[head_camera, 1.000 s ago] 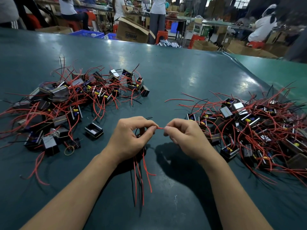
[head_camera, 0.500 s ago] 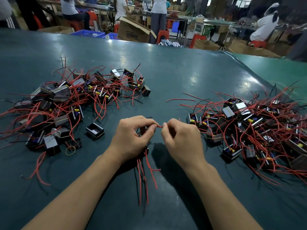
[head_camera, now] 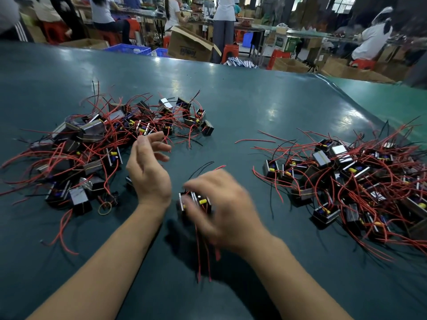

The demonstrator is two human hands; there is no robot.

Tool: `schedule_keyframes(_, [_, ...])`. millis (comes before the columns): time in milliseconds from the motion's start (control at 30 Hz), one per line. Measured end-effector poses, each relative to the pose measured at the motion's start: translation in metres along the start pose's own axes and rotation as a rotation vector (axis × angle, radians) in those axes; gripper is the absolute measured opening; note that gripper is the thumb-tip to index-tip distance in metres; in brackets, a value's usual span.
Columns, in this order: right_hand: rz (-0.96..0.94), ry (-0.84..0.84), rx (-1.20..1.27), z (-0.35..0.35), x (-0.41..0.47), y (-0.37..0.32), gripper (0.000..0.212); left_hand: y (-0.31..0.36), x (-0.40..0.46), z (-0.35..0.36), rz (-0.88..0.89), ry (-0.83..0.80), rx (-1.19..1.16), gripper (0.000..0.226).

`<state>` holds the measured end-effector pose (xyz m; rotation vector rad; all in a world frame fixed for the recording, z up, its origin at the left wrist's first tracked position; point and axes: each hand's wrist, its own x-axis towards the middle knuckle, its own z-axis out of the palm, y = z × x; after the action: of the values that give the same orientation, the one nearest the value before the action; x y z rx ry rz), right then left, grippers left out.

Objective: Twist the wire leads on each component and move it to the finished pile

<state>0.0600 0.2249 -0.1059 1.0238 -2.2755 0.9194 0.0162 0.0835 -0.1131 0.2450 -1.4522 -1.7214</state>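
On the dark green counter (head_camera: 242,116), the right hand (head_camera: 221,209), blurred, holds a small black component (head_camera: 195,203) with a yellow part, its red leads (head_camera: 203,257) trailing toward the viewer. The left hand (head_camera: 147,174) hovers with fingers loosely spread, holding nothing, beside the left pile (head_camera: 97,148). Another pile (head_camera: 355,181) lies to the right.

1. Left hand (head_camera: 147,179): released the red lead; fingers now spread, lifted toward the left pile (head_camera: 97,148).
2. Right hand (head_camera: 221,209): pinch ended; now blurred, over the component (head_camera: 196,203).
3. Component: now exposed between both hands.
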Motion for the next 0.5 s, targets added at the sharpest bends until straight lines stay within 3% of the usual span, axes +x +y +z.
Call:
schedule_keyframes(67, [-0.004, -0.271, -0.038, 0.013, 0.001, -0.002, 0.035, -0.002, 0.003, -0.001, -0.023, 0.033, -0.029, 0.046])
schedule_keyframes(133, [0.06, -0.347, -0.177, 0.013, 0.002, 0.008, 0.033, -0.002, 0.007, -0.003, -0.044, 0.078, -0.056, 0.046])
schedule_keyframes(267, [0.245, -0.298, -0.323, -0.007, 0.0, 0.037, 0.024, -0.003, 0.007, -0.006, 0.024, 0.054, 0.012, 0.036])
schedule_keyframes(400, [0.604, -0.167, -0.544, -0.043, -0.005, 0.074, 0.02, -0.001, 0.0, -0.004, 0.116, -0.067, 0.129, 0.025])
schedule_keyframes(500, [0.811, -0.09, -0.549, -0.06, -0.006, 0.09, 0.021, -0.004, -0.005, -0.007, 0.181, -0.17, 0.316, 0.015])
